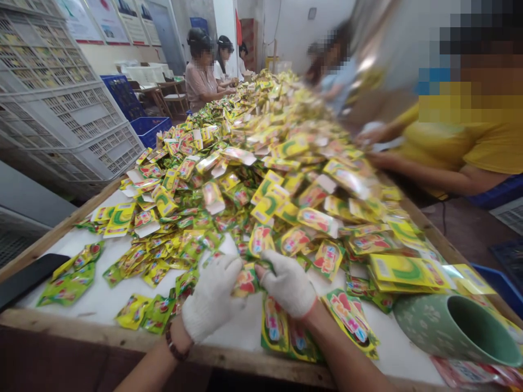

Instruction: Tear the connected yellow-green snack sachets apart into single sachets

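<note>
Both my hands wear white knit gloves and meet over the near edge of a long white table [102, 296]. My left hand [212, 296] and my right hand [288, 283] are both closed, pinching one small yellow-green packet [246, 281] between them. A beaded bracelet sits on my left wrist. A huge heap of similar yellow and green packets [261, 163] covers the table beyond my hands. More packets lie flat under my right forearm [281, 332].
A green ceramic mug [453, 329] lies on its side at the near right. A dark phone [28, 277] rests on the left wooden rim. White crates [61, 109] are stacked at left. A person in yellow [469, 147] works at right; others sit at the far end.
</note>
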The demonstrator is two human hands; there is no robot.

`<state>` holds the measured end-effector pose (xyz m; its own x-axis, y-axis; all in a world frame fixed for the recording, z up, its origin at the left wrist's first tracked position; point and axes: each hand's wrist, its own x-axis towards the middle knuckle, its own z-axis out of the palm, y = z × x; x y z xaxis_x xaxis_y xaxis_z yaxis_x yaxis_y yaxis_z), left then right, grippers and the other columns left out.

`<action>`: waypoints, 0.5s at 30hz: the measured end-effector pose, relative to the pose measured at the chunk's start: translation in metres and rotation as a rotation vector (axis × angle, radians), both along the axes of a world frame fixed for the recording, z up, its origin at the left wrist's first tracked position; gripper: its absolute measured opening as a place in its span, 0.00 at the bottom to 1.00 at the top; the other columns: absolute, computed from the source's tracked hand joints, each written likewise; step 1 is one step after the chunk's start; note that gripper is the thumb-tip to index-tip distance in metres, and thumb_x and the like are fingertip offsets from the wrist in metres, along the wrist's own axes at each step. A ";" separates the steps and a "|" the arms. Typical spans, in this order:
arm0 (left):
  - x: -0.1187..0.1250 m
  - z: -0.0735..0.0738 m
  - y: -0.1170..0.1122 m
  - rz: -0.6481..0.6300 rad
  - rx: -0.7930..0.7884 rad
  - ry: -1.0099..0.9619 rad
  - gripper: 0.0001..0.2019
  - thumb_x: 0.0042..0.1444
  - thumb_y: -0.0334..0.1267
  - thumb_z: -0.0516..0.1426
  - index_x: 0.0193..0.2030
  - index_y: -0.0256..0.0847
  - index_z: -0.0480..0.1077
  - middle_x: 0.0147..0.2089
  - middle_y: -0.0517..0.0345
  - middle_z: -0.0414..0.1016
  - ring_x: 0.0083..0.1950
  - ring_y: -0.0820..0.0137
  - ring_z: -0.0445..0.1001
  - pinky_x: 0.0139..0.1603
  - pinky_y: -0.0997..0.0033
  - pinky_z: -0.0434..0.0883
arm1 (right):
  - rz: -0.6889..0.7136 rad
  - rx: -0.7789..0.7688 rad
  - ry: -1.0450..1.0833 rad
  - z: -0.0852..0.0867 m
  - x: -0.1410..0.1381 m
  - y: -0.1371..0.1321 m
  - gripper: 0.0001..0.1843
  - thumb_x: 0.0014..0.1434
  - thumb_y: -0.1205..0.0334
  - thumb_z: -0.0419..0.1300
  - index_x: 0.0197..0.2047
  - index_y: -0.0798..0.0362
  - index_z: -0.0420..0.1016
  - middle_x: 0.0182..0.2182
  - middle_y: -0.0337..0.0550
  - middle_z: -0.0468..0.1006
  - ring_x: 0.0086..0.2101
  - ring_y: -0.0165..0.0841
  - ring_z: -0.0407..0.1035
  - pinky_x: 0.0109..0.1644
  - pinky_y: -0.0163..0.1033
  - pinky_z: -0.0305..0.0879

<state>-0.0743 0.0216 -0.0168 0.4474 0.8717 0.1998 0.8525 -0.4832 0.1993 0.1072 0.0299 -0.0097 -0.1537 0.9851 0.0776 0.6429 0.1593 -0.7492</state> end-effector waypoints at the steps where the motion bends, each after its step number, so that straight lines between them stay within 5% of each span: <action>1: 0.002 -0.003 -0.001 0.016 -0.012 -0.015 0.16 0.44 0.35 0.58 0.43 0.40 0.66 0.43 0.50 0.70 0.45 0.56 0.69 0.46 0.55 0.67 | -0.040 0.038 -0.080 -0.001 -0.003 -0.002 0.10 0.58 0.59 0.55 0.35 0.52 0.76 0.27 0.43 0.76 0.29 0.36 0.69 0.34 0.36 0.61; 4: 0.005 -0.007 -0.003 0.075 -0.029 -0.040 0.12 0.46 0.36 0.57 0.39 0.41 0.65 0.41 0.51 0.70 0.43 0.58 0.69 0.43 0.59 0.68 | -0.014 0.077 -0.170 -0.004 -0.005 -0.003 0.09 0.59 0.61 0.54 0.37 0.53 0.75 0.30 0.48 0.77 0.32 0.39 0.70 0.36 0.39 0.61; 8: 0.001 -0.002 -0.001 0.131 0.026 0.033 0.11 0.47 0.35 0.58 0.39 0.42 0.65 0.41 0.52 0.69 0.43 0.58 0.68 0.45 0.57 0.67 | 0.139 -0.032 0.125 -0.002 0.006 0.002 0.11 0.61 0.63 0.51 0.40 0.53 0.73 0.29 0.42 0.75 0.30 0.34 0.68 0.35 0.36 0.62; 15: 0.003 -0.004 -0.005 0.048 0.124 0.042 0.24 0.43 0.32 0.62 0.49 0.41 0.66 0.48 0.49 0.71 0.49 0.54 0.69 0.52 0.52 0.66 | 0.118 -0.022 0.286 -0.004 -0.001 0.002 0.10 0.50 0.69 0.53 0.22 0.52 0.73 0.22 0.37 0.71 0.28 0.31 0.64 0.34 0.35 0.62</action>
<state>-0.0716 0.0161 -0.0211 0.4159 0.8621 0.2895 0.8815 -0.4604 0.1045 0.1062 0.0318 -0.0137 -0.2426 0.9635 0.1132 0.3837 0.2024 -0.9010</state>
